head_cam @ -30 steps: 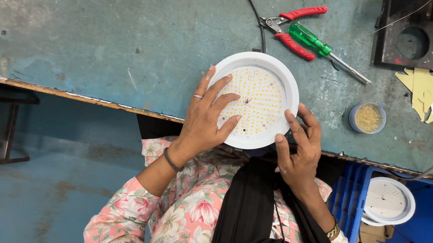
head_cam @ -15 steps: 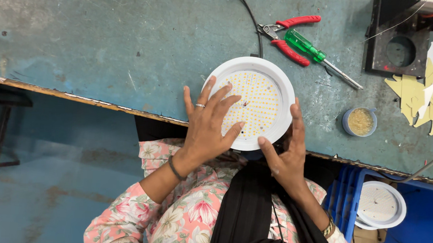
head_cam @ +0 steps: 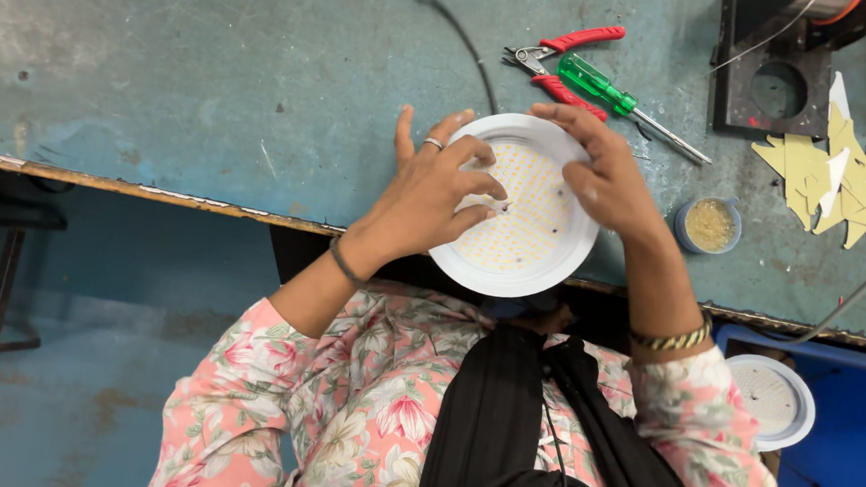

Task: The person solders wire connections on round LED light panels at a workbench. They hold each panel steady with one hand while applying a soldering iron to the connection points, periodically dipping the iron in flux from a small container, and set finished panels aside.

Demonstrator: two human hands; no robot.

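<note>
Compared with half a second ago, both hands have moved higher on the round white plastic lamp with a yellow dotted board [head_cam: 529, 224], and the right hand has gone from its lower edge to its top rim.

The left hand [head_cam: 426, 198] covers the lamp's side at 9 o'clock, and its fingers [head_cam: 476, 188] pinch something small on the board; what it is cannot be made out. The right hand [head_cam: 603, 174] grips the rim at 1 o'clock, fingers bent over the edge.

The lamp lies at the near edge of the worn blue-green counter [head_cam: 213, 80]. Red-handled pliers [head_cam: 564, 61] and a green-handled screwdriver [head_cam: 613, 92] lie at its 12 o'clock.
</note>
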